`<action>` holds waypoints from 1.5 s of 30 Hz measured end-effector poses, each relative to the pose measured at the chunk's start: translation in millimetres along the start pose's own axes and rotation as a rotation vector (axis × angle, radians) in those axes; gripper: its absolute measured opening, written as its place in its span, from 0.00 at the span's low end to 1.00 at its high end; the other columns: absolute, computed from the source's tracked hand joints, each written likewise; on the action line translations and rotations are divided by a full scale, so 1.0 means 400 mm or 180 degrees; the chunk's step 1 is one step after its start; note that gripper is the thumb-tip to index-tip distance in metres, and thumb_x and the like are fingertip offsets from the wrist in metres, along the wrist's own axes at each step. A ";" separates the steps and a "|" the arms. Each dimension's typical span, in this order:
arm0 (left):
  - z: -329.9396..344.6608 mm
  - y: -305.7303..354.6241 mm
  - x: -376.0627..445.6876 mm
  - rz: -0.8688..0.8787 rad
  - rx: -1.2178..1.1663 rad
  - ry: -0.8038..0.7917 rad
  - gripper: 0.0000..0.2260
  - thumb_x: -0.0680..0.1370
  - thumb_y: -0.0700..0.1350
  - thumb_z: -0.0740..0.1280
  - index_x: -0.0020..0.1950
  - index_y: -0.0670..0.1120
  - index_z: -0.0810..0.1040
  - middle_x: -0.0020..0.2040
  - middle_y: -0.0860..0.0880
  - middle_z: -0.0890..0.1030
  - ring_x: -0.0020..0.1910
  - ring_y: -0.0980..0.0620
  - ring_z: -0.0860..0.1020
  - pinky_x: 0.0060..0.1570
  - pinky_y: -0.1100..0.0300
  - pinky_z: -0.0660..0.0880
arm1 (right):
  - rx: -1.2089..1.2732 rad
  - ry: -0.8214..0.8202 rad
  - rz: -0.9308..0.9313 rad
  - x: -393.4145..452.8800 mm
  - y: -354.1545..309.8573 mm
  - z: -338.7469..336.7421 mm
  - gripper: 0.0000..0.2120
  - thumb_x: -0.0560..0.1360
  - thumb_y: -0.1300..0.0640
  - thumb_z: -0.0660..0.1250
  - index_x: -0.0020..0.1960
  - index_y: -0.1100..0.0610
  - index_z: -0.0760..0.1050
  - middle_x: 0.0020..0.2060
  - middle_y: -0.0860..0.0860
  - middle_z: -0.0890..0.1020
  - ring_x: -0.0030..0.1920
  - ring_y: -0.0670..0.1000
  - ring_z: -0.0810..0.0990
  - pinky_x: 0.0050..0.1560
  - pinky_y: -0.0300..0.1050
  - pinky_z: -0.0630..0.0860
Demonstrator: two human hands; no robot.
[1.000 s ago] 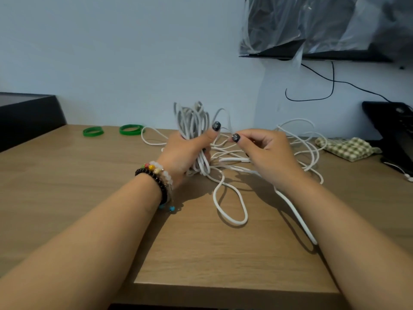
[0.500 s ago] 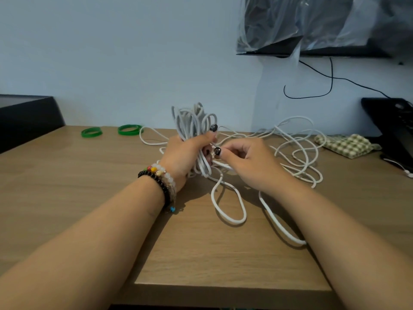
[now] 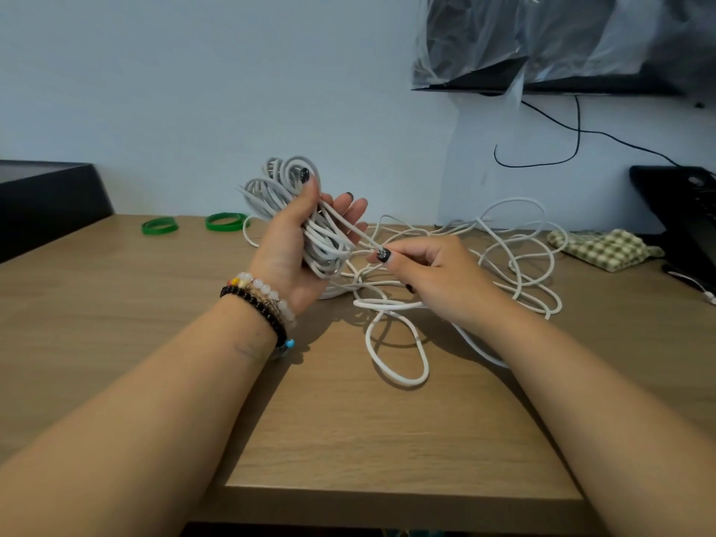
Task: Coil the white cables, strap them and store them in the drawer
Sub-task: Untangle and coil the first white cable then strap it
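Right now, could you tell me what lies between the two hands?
In the head view, one taut strand of white cable runs from the coil in the left hand to the right hand pinching it.

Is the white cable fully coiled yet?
No, partly: a coiled bundle sits in the left hand, while loose cable sprawls over the table.

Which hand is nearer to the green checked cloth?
The right hand. It pinches a white cable mid-table; the green checked cloth lies to its right. The left hand, holding the coil, is farther left.
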State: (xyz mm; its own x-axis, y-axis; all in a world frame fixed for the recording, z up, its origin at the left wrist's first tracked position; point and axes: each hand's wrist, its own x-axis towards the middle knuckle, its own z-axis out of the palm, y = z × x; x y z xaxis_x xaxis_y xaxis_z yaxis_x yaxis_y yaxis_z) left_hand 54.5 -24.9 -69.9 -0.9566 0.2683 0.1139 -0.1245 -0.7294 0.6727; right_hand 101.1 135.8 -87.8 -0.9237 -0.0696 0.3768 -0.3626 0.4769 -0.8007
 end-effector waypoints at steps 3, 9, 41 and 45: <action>0.003 0.003 -0.005 -0.0127 -0.0204 -0.0091 0.15 0.79 0.53 0.64 0.40 0.43 0.73 0.31 0.50 0.79 0.38 0.51 0.84 0.49 0.52 0.82 | -0.0025 -0.0114 0.0000 -0.002 0.000 0.003 0.09 0.79 0.54 0.64 0.52 0.49 0.84 0.28 0.50 0.72 0.31 0.50 0.66 0.30 0.38 0.64; -0.009 0.012 0.010 -0.0034 -0.0427 -0.0105 0.16 0.80 0.54 0.62 0.37 0.46 0.71 0.27 0.53 0.71 0.24 0.57 0.73 0.32 0.62 0.77 | -0.0200 -0.0266 -0.0028 -0.001 0.003 0.002 0.10 0.80 0.56 0.64 0.55 0.52 0.83 0.20 0.39 0.69 0.24 0.40 0.66 0.27 0.27 0.61; -0.033 -0.024 0.024 0.0559 0.2343 0.0478 0.12 0.73 0.53 0.73 0.42 0.45 0.79 0.32 0.50 0.80 0.35 0.49 0.77 0.47 0.50 0.76 | 0.0378 0.0013 -0.0060 -0.015 -0.025 -0.025 0.06 0.73 0.62 0.71 0.49 0.56 0.84 0.39 0.46 0.85 0.35 0.36 0.80 0.36 0.28 0.73; -0.033 -0.033 0.018 0.0291 0.2287 0.0091 0.11 0.74 0.51 0.72 0.43 0.44 0.78 0.33 0.48 0.78 0.34 0.49 0.77 0.41 0.52 0.77 | 0.0316 0.0258 -0.0077 -0.006 -0.017 -0.020 0.06 0.72 0.62 0.73 0.44 0.52 0.84 0.39 0.45 0.86 0.42 0.41 0.84 0.42 0.31 0.76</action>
State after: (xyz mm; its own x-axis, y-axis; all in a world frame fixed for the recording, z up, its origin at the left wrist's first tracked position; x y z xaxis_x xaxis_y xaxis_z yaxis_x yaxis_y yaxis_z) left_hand 45.9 -21.7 -87.4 -0.9626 0.2024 0.1801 0.1508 -0.1518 0.9768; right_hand 107.0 139.7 -79.5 -0.9029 -0.0070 0.4299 -0.3989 0.3867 -0.8315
